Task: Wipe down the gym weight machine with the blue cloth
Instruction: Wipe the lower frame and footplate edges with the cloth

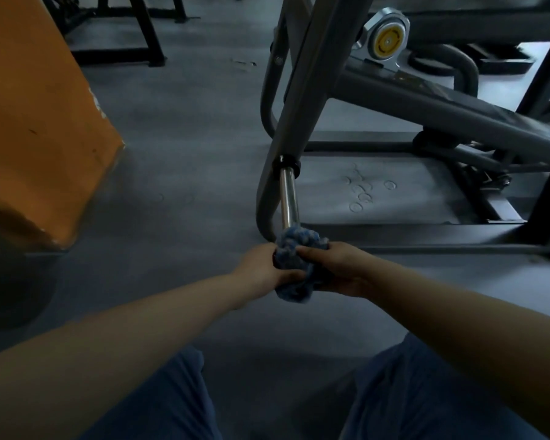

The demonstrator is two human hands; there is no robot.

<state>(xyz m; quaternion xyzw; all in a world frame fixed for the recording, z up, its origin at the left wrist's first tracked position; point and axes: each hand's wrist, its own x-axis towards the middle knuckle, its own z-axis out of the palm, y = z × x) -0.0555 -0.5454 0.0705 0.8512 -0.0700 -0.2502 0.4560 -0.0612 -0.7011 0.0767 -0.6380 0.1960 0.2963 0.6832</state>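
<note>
Both hands meet in the middle of the scene, and the blue cloth point(294, 262) is bunched up between them. The left hand point(265, 269) has its fingers curled into the cloth from the left; the right hand point(337, 269) clamps it from the right, thumb on top. The wad sits at the near end of the chrome bar point(289, 198), wrapped over its tip, so the bar's end is hidden inside the fabric.

That chrome bar runs up and away into a black collar point(286, 163) on the grey weight machine point(302, 90), whose sloping frame fills the far right. A curved grey tube point(262, 204) bends down just to the left of the bar, close beside the cloth. Further right, a long grey beam point(458, 106) angles across, with a yellow pivot cap point(388, 41) at its far end.

Off to the left, a big orange block point(38, 122) crowds the near side. Black frames point(121, 36) stand at the far left. The grey floor point(188, 138) shows ring marks point(362, 195) beneath the machine. Blue trouser legs point(159, 404) show along the near edge.
</note>
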